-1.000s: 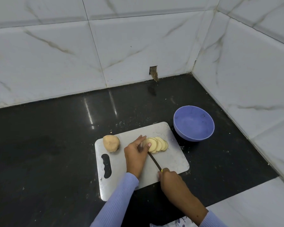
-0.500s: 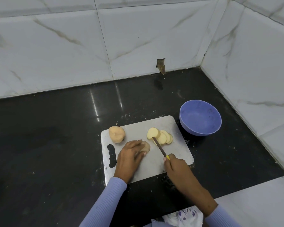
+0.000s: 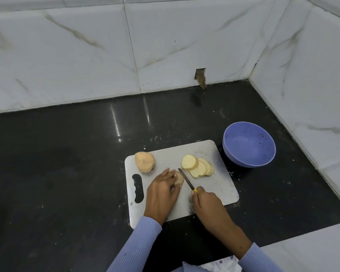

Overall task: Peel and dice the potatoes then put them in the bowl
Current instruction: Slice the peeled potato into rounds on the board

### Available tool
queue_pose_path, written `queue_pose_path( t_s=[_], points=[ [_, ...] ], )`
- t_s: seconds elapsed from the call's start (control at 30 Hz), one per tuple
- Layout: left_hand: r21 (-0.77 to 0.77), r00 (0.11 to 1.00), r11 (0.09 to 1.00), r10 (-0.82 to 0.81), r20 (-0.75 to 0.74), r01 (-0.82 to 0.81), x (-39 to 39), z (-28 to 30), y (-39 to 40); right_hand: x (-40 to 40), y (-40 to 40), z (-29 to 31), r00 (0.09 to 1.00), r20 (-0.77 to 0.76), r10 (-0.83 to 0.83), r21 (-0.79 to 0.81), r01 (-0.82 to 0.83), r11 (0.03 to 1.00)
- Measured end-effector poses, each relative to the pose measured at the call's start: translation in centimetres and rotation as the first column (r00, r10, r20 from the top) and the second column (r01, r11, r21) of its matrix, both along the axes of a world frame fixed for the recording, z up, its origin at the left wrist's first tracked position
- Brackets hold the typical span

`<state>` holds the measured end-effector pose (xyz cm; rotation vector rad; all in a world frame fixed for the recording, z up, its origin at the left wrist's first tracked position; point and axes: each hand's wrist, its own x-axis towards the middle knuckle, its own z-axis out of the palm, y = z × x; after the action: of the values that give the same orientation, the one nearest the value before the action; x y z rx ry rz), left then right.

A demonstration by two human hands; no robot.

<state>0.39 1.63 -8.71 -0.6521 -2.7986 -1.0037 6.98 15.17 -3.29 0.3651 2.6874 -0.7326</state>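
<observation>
A pale peeled potato end piece (image 3: 179, 180) lies near the middle of the white rectangular plastic cutting board (image 3: 222, 185), mostly hidden under the left hand (image 3: 163, 190), whose curled fingers hold it down. Just right of it the slim dark knife blade (image 3: 185, 178) angles down toward the board; the right hand (image 3: 207, 203) wraps its yellow handle, nearly all covered. A fan of yellow potato slices (image 3: 197, 167) leans further right. A whole peeled potato (image 3: 144, 161) sits at the board's far left corner. The round lilac plastic bowl (image 3: 248, 144) stands off the board's far right corner on the black polished counter (image 3: 67, 154).
</observation>
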Motion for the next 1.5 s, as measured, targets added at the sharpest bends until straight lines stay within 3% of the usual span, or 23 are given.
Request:
queue_pose_path(
  t_s=[0.43, 0.83, 0.93, 1.07, 1.5],
  points=[
    [0.064, 1.0, 0.998, 0.016, 0.0, -0.016, 0.2, -0.2, 0.6, -0.2, -0.7, 0.4, 0.988, 0.1, 0.114, 0.229, -0.134, 0.964],
    [0.097, 1.0, 0.995, 0.019, -0.011, -0.018, 0.4, 0.4, 0.5, 3.2, 1.3, 1.3, 0.987, 0.131, 0.089, 0.192, -0.113, 0.975],
    [0.107, 1.0, 0.994, 0.019, -0.004, -0.019, 0.5, 0.4, 0.3, 3.5, 1.7, 1.9, 0.988, 0.142, 0.057, 0.114, -0.074, 0.991],
    [0.104, 1.0, 0.994, 0.024, -0.004, -0.023, 0.6, 0.4, 0.0, 2.6, 1.6, 2.2, 1.0, 0.019, -0.01, -0.01, 0.01, 1.0],
    [0.099, 0.999, 0.995, 0.013, -0.033, -0.009, 0.8, -0.1, -0.1, -0.8, -0.2, 0.4, 0.999, 0.029, 0.041, 0.008, -0.041, 0.999]
  ],
)
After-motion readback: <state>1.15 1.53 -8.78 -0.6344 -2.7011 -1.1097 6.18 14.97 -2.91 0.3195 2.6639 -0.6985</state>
